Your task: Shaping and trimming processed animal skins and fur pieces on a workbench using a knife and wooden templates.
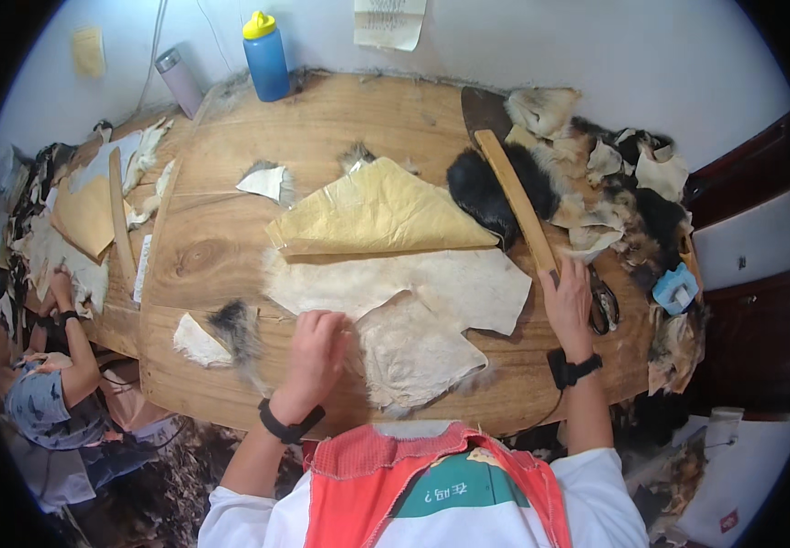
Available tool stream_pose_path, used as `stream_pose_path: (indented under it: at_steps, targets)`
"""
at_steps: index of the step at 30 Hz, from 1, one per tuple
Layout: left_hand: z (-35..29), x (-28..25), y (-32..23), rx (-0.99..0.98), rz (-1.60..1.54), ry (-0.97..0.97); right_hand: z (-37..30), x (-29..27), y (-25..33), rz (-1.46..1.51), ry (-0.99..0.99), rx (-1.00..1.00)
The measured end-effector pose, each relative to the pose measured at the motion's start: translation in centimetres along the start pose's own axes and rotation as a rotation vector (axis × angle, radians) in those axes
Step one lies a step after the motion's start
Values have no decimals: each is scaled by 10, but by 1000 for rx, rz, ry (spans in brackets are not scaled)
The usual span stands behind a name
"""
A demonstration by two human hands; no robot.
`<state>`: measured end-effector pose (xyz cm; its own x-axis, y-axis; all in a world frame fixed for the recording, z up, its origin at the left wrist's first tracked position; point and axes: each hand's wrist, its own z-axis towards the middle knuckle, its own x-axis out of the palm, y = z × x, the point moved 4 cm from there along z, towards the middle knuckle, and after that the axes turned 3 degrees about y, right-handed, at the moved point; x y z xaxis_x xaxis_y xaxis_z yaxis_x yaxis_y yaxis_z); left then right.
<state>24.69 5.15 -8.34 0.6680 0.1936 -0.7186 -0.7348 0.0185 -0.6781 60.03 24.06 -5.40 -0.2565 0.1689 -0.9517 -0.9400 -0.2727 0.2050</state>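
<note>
A pale fur pelt [395, 283], skin side up, lies in front of me with a folded yellow paper pattern [377, 210] over its far part. My left hand [317, 352] is closed at the pelt's near left edge; what its curled fingers hold, if anything, is hidden. To the right, my right hand [568, 306] is closed round the near end of a long wooden stick [514, 196]. That stick slants away across a black fur piece [482, 192]. Dark-handled scissors [605, 306] rest just right of my right hand.
Fur scraps [614, 183] are heaped at the right, beside a light blue packet [675, 290]. Smaller offcuts [201, 341] lie left of the pelt. A blue bottle [267, 64] and a pinkish tumbler [180, 84] stand by the wall. Another person [57, 384] works on pelts at the left.
</note>
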Motion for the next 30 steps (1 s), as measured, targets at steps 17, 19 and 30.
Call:
stream_pose_path:
  at_steps: [17, 19, 30]
  targets:
    - [8, -18, -49, -48, -271, 165, -12, 26, -85, 611, 16, -21]
    - [29, -3, -30, 55, -216, 186, -14, 1, -52, 884, -10, 158]
    - [68, 30, 6, 115, -330, 616, -133, 66, 193, 2123, 1, 588]
